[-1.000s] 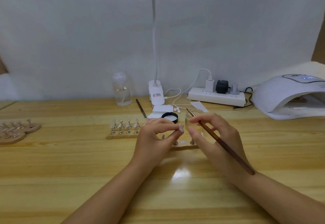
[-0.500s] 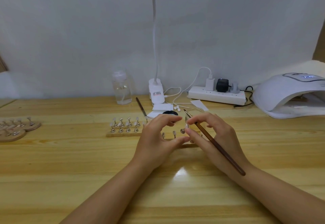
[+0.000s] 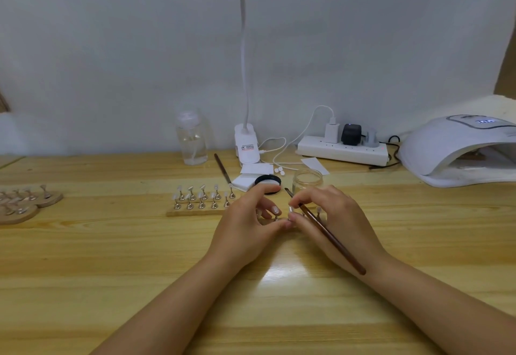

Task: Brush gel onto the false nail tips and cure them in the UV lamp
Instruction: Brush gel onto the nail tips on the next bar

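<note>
Hands meet over nail tip (image 3: 290,209), apparently pinched; right hand (image 3: 332,215) grips brush (image 3: 326,232).

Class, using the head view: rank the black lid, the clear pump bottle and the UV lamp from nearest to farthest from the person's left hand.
From the left hand:
1. Black lid, just behind the fingers.
2. Clear pump bottle, back left by the wall.
3. UV lamp, far right.

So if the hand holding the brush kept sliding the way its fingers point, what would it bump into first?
Probably the left hand. The right hand points left across the table, and their fingertips nearly meet already over a small nail tip stand; depth is hard to judge.
</note>
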`<action>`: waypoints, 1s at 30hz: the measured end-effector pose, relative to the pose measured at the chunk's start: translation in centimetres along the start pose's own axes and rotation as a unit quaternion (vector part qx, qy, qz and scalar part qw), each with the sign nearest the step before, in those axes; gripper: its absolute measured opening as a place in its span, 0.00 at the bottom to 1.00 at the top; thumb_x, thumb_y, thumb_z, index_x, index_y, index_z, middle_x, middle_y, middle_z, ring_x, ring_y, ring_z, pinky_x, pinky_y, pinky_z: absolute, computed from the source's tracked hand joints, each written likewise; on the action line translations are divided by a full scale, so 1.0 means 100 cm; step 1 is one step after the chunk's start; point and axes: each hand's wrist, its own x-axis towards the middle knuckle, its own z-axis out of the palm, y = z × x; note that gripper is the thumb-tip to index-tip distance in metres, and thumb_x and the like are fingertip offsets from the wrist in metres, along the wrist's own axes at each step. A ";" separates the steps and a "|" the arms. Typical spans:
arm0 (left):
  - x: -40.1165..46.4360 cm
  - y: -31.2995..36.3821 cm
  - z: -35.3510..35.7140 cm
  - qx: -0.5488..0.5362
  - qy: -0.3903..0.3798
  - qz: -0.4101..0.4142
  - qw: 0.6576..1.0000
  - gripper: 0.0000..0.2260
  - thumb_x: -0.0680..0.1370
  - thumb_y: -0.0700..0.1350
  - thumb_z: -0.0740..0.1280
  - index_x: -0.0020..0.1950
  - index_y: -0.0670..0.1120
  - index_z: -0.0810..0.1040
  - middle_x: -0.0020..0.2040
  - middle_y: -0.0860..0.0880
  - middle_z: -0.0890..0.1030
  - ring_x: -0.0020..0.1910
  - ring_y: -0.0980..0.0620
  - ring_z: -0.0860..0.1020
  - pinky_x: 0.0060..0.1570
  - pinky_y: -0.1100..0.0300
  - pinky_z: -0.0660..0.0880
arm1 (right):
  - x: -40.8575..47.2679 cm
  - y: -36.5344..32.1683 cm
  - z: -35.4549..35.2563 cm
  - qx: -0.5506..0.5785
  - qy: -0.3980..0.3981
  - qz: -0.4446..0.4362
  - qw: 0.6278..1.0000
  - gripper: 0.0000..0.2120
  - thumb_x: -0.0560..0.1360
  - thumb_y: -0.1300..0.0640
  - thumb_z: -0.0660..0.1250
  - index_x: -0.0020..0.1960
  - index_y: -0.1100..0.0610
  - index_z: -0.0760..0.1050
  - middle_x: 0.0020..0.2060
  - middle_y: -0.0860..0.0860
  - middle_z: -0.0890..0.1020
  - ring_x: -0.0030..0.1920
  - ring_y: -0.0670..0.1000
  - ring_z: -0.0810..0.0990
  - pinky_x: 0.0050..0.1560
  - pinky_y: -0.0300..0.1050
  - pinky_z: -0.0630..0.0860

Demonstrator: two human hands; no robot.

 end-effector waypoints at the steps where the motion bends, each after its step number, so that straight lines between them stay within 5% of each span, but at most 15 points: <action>1: 0.000 0.000 0.000 -0.004 -0.001 -0.003 1.000 0.23 0.66 0.48 0.75 0.55 0.63 0.70 0.38 0.56 0.78 0.40 0.61 0.76 0.39 0.73 0.68 | 0.000 0.000 0.000 0.003 -0.001 0.001 1.000 0.06 0.70 0.55 0.72 0.47 0.50 0.79 0.42 0.40 0.76 0.47 0.41 0.72 0.49 0.41 0.66; 8: 0.002 -0.002 0.001 -0.023 -0.006 -0.016 1.000 0.23 0.65 0.47 0.76 0.55 0.60 0.72 0.37 0.56 0.79 0.40 0.59 0.77 0.41 0.69 0.70 | 0.000 0.008 -0.013 0.010 0.002 0.007 1.000 0.06 0.69 0.54 0.72 0.46 0.49 0.78 0.42 0.39 0.78 0.47 0.44 0.76 0.51 0.41 0.67; 14: 0.001 -0.001 0.000 -0.024 -0.005 -0.014 1.000 0.22 0.66 0.47 0.76 0.53 0.62 0.71 0.37 0.56 0.79 0.41 0.59 0.77 0.42 0.70 0.70 | 0.002 0.014 -0.014 -0.009 -0.046 -0.012 0.999 0.10 0.69 0.53 0.72 0.43 0.42 0.73 0.39 0.35 0.75 0.45 0.36 0.73 0.51 0.32 0.61; 21: -0.001 0.000 -0.001 -0.016 0.003 -0.006 1.000 0.22 0.65 0.47 0.76 0.52 0.63 0.71 0.39 0.57 0.78 0.40 0.59 0.77 0.44 0.67 0.72 | -0.001 0.007 -0.011 -0.023 0.027 -0.086 0.996 0.06 0.66 0.55 0.71 0.43 0.53 0.80 0.38 0.45 0.82 0.41 0.42 0.77 0.47 0.38 0.67; 26: -0.003 0.009 -0.001 0.054 0.026 0.098 0.993 0.18 0.67 0.51 0.75 0.55 0.55 0.77 0.48 0.63 0.75 0.50 0.64 0.73 0.57 0.49 0.69 | -0.003 0.001 -0.010 0.012 0.092 -0.098 0.991 0.09 0.68 0.52 0.67 0.44 0.56 0.79 0.38 0.43 0.80 0.42 0.41 0.75 0.47 0.38 0.70; 30: -0.004 0.011 0.000 0.061 0.054 0.159 0.984 0.09 0.69 0.49 0.71 0.47 0.50 0.83 0.46 0.58 0.78 0.49 0.59 0.75 0.54 0.46 0.69 | -0.004 -0.006 -0.008 0.030 0.103 -0.127 0.986 0.08 0.70 0.53 0.66 0.45 0.55 0.78 0.39 0.43 0.80 0.42 0.39 0.76 0.48 0.36 0.70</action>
